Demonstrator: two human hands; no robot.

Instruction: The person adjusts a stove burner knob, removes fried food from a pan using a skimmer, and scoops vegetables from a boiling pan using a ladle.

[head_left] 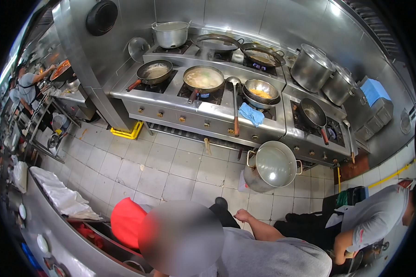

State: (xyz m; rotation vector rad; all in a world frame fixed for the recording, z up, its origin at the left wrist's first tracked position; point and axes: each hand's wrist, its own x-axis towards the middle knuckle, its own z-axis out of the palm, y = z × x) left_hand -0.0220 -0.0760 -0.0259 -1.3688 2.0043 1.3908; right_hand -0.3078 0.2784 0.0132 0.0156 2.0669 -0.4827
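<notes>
Grey shirt (pixel 275 258) cloth is closest to the camera, on the person wearing it. The right hand (pixel 241 215) hangs low. Its grip looks curled, with nothing seen in it, but it is too small to tell if it is tight or loose. The left hand cannot be seen, so I can't tell about its grip.

Nearest the right hand, but not touching it, is the big metal pot (pixel 256 180), in front of the stove (pixel 171 113). It has two handles and watery stuff inside.

On the stove, a pan (pixel 207 90) of cloudy soup (pixel 204 76) sits over a blue flame (pixel 202 96). Beside it are a long ladle (pixel 236 106), some yellow food (pixel 262 89) in a round pan (pixel 259 99), and a blue cloth (pixel 251 114).

Cooking looks part way done: the soup seems to need more heat, and the yellow food is already in its pan. Another person (pixel 379 214) is at the right.
</notes>
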